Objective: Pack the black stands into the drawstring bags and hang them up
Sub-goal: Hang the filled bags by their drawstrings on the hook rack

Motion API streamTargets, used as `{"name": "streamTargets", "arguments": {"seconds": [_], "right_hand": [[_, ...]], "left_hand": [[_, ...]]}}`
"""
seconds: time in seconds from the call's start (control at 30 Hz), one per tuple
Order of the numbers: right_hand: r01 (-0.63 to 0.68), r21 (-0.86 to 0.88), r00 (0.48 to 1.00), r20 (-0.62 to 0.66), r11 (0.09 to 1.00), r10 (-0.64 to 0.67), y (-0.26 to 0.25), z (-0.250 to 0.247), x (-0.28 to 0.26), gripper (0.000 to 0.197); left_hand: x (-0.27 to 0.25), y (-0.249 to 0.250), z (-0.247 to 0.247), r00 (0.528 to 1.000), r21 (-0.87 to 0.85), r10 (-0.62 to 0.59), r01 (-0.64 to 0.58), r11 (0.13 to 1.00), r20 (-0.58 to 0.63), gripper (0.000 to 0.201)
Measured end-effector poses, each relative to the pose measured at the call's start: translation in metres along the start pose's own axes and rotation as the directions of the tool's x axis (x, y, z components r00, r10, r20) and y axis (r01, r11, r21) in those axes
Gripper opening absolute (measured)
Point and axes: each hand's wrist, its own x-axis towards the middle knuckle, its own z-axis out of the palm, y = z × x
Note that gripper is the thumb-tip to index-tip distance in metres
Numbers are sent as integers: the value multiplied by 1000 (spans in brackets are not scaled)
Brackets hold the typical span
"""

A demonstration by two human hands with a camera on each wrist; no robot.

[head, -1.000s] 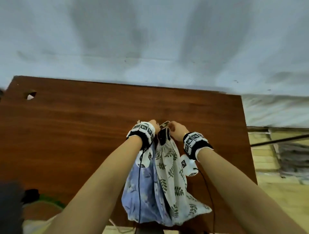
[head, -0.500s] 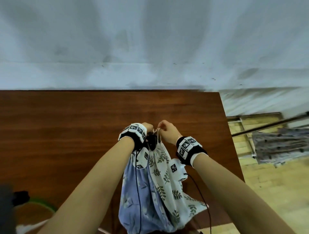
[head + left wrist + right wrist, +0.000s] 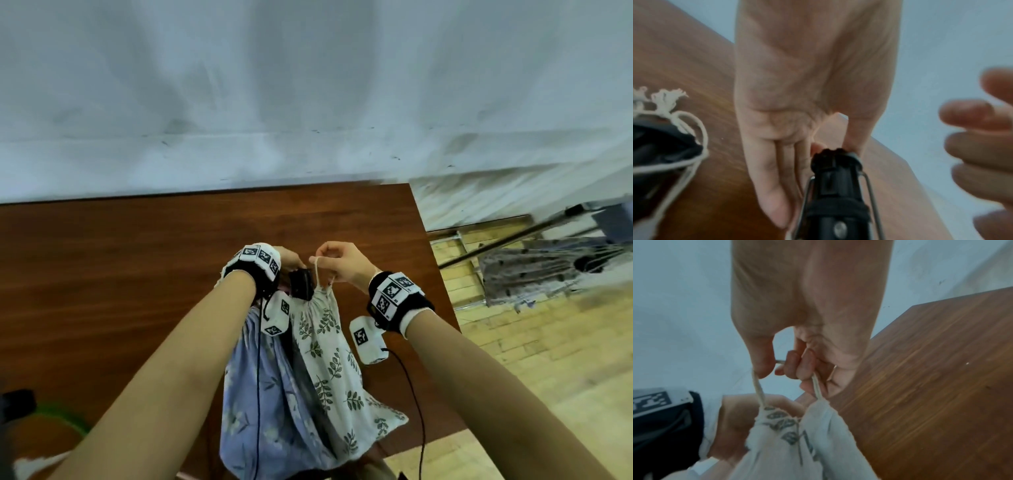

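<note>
Above the brown table [image 3: 137,274] my left hand [image 3: 291,258] pinches the top of a black stand [image 3: 301,284] that pokes out of the white leaf-print drawstring bag [image 3: 325,342]. In the left wrist view thumb and fingers of the left hand [image 3: 830,149] close on the black stand [image 3: 836,170]. My right hand [image 3: 330,260] pinches the bag's cord [image 3: 318,274] and holds it taut. The right wrist view shows the right hand [image 3: 781,369] on both cord strands [image 3: 758,386] over the gathered bag [image 3: 797,434]. A blue floral bag [image 3: 260,394] hangs under my left wrist.
The table's right edge [image 3: 435,274] lies just beside my right wrist. Beyond it are pale floor tiles [image 3: 513,359] and a metal rack with grey cloth [image 3: 534,270]. A green item [image 3: 61,414] and a dark object [image 3: 17,401] sit at bottom left. A grey wall [image 3: 308,85] stands behind.
My right hand has drawn the cord up and to the right, away from the left hand, and the white bag's mouth has gathered. The head view has swung right.
</note>
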Motion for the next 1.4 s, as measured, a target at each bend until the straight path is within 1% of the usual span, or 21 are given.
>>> {"name": "streamTargets", "arguments": {"seconds": [0.13,0.23,0.33,0.37,0.4,0.47,0.5,0.57,0.63,0.7,0.8,0.87,0.93,1.0,1.03,1.07,1.13,1.17,1.23,1.33,1.4], "right_hand": [[3,87,1000,23,996,-5,-1,-15,-18,16],[5,118,1000,22,993,-7,-3,-26,-34,13],[12,133,1000,-16,991,-10,-7,-37,-53,10],[14,137,999,-32,990,-10,-8,-41,-60,9],[16,150,999,-42,989,-10,-7,-46,-68,8],[4,209,1000,-14,978,-1,-5,-55,-83,7],[1,235,1000,-7,972,1,-3,-60,-93,7],[9,238,1000,-31,971,-2,-1,-72,-114,7],[31,215,997,-70,976,-16,-1,-85,-135,8],[64,218,991,-131,974,-36,-1,-104,-160,11],[142,305,978,-188,942,-86,4,-136,-199,20],[211,349,962,-239,913,-131,11,-159,-227,30],[270,344,944,-281,899,-175,16,-181,-255,38],[322,292,922,-313,901,-228,21,-201,-286,41],[346,250,910,-325,904,-258,24,-209,-301,40],[371,203,892,-349,906,-288,28,-220,-316,39],[409,128,859,-389,904,-333,36,-239,-338,39],[429,99,840,-409,898,-356,42,-252,-352,40],[450,43,813,-433,892,-389,54,-278,-374,42],[465,1,787,-459,885,-413,74,-320,-405,41],[457,-19,777,-478,889,-409,90,-349,-424,38]], "left_hand": [[-6,13,10,995,-12,79,-80,997,-68,9],[-21,22,20,986,-35,146,-149,988,-75,9],[-33,27,24,984,-190,176,-172,967,1,4],[-38,29,26,981,-245,193,-183,952,16,6],[-42,35,29,975,-281,221,-207,937,20,10],[-51,47,36,956,-304,294,-280,911,-2,15],[-59,55,43,944,-292,330,-315,903,4,16],[-78,74,58,913,-254,399,-367,895,84,17],[-99,92,77,864,-224,474,-434,872,171,17],[-120,115,101,802,-235,548,-499,834,239,15],[-153,150,141,727,-268,603,-541,797,328,16],[-177,173,172,691,-260,626,-570,779,360,19],[-198,197,202,675,-202,640,-614,763,366,22],[-215,220,235,668,-87,669,-683,725,326,24],[-221,229,252,654,-1,698,-730,684,291,24],[-228,241,271,628,112,736,-775,622,255,23],[-239,257,304,559,357,809,-803,476,179,32],[-245,265,325,533,464,831,-784,413,160,39],[-252,280,364,516,607,845,-720,337,143,45],[-248,298,421,509,688,857,-649,324,78,28],[-244,306,459,517,715,852,-627,309,85,15]]}}
